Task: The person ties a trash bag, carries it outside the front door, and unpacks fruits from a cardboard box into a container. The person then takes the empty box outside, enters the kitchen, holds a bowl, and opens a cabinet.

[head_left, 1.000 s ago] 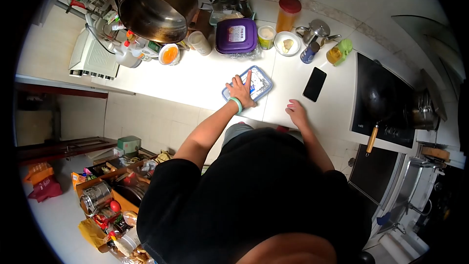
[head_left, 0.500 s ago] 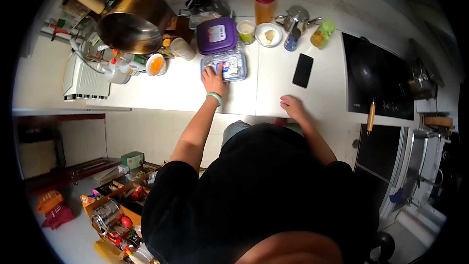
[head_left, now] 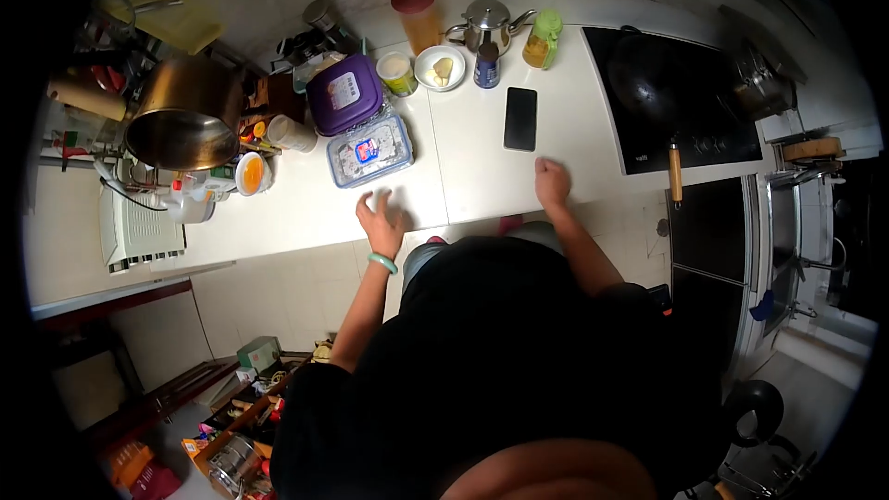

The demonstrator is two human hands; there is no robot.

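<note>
My left hand (head_left: 380, 225), with a green bangle (head_left: 382, 263) at the wrist, hovers at the counter's front edge. Its fingers are spread and hold nothing. Just beyond the fingertips lies a clear food container (head_left: 348, 163) with a blue rim and a label on its lid; the hand is apart from it. Behind that container sits a purple-lidded box (head_left: 331, 109). My right hand (head_left: 552, 183) is curled into a fist near the front edge, and no object shows in it. A black phone (head_left: 520, 118) lies flat a little beyond that fist.
Along the wall stand a red-lidded jug (head_left: 417, 26), a steel teapot (head_left: 486, 28), a green-lidded bottle (head_left: 542, 40) and a white dish (head_left: 439, 81) with pale pieces. A wok (head_left: 644, 74) sits on the black cooktop (head_left: 639, 153). At left is a large pot (head_left: 185, 111).
My left hand has let go of the clear container and drawn back toward me, fingers spreading. My right hand has curled tighter. The view has shifted, moving the counter items leftward.
</note>
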